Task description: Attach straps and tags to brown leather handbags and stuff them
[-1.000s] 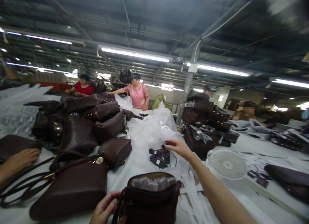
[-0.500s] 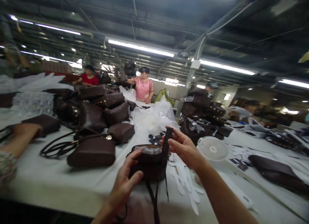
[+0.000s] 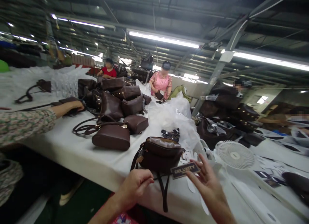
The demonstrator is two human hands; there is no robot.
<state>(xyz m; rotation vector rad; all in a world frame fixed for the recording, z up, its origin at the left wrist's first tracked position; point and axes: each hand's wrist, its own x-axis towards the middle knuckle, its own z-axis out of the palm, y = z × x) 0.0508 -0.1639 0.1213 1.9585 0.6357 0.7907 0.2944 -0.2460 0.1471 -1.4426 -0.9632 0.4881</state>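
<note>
A small dark brown handbag (image 3: 159,158) stands on the table in front of me. Its top is open, with pale translucent wrapping inside, and a dark strap (image 3: 164,193) hangs down its front. Between the thumb and fingers of my right hand (image 3: 206,182) is a dark hang tag (image 3: 184,170) with gold-coloured lettering, at the bag's lower right. My left hand (image 3: 136,185) is closed in a pinch below the bag's left front. A thin dark cord seems to run from those fingertips toward the tag; its ends are hard to make out.
Brown handbags (image 3: 111,137) are heaped at left, where a co-worker's hand (image 3: 77,106) rests on a dark one. Behind my bag lie dark tags (image 3: 171,133) and clear plastic bags (image 3: 166,116). A white fan (image 3: 234,154) stands at right. People work further back.
My left hand has left the bag's side and closed lower down. My right hand has moved down and right, the tag's lettering now facing me. The view has swung left.
</note>
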